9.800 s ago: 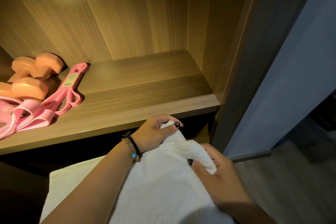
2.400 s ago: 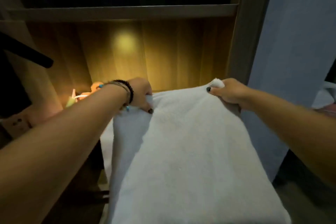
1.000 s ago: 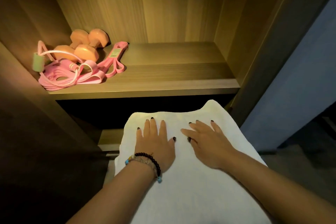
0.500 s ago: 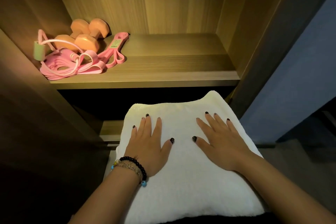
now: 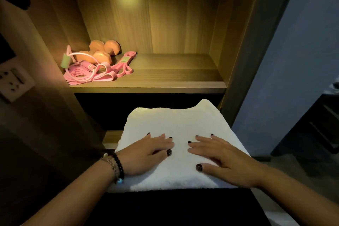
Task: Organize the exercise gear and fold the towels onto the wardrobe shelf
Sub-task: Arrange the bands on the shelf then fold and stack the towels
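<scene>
A folded white towel (image 5: 176,124) lies flat below and in front of the wooden wardrobe shelf (image 5: 165,82). My left hand (image 5: 146,154) rests flat on its near left part, fingers straight. My right hand (image 5: 220,159) presses flat on its near right part, fingers spread. On the shelf's left end sit two orange dumbbells (image 5: 102,51), with pink resistance bands (image 5: 95,75) and a pink skipping rope (image 5: 80,57) with a green handle heaped in front of them.
The shelf's middle and right show bare wood. A wardrobe side panel (image 5: 244,51) rises at the right, with a grey wall (image 5: 293,60) beyond. A white socket plate (image 5: 12,82) sits on the left panel. Dark space lies under the shelf.
Both hands have slid back along the towel toward its near edge, smoothing it. The towel, held up by two corners earlier, lies folded and flat. The view has tilted up.
</scene>
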### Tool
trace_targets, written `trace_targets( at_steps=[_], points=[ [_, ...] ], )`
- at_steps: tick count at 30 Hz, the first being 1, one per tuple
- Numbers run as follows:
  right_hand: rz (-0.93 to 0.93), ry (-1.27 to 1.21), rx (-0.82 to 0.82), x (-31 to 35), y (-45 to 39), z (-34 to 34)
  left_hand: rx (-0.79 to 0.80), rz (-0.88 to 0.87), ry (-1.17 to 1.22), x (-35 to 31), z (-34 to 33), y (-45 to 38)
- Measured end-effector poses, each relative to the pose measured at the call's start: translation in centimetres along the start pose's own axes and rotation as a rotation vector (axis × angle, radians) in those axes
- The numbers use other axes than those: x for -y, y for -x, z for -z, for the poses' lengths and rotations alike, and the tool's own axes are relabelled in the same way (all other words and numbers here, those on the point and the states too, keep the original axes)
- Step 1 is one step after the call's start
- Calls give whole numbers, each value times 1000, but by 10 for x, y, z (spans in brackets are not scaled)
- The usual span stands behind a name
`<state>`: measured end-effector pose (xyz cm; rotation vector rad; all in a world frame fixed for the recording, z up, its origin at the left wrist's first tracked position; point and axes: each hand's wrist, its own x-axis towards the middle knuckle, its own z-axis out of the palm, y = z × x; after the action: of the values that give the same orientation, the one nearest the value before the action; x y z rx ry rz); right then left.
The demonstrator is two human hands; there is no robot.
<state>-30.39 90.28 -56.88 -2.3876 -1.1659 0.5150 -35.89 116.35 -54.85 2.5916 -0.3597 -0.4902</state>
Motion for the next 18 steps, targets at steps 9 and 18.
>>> trace_targets(
  at_steps=[9,18],
  points=[
    [-63,340,87,33,22,2,71,29,-377,-21,-3,43],
    [-112,518,34,60,6,23,-194,43,-696,-22,1,48]
  ],
)
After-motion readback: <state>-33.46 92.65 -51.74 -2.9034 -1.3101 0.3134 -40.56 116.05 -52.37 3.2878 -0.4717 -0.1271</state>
